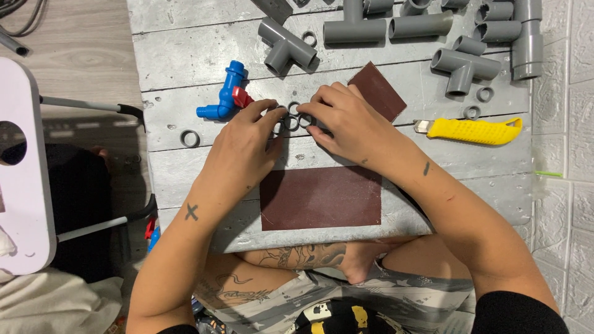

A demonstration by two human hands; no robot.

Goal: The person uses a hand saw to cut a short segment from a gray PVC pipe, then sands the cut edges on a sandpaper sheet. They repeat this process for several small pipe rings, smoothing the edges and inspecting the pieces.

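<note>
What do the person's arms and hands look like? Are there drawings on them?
Both hands are bare, with no gloves or rings visible. The left hand has a small dark cross-shaped tattoo on its forearm near the wrist. The right hand has a short dark mark on its forearm. Black sleeves start at the upper arms.

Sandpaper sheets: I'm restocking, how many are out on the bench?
2: a large sandpaper sheet below the hands, and a smaller sandpaper piece beside the right hand.
</note>
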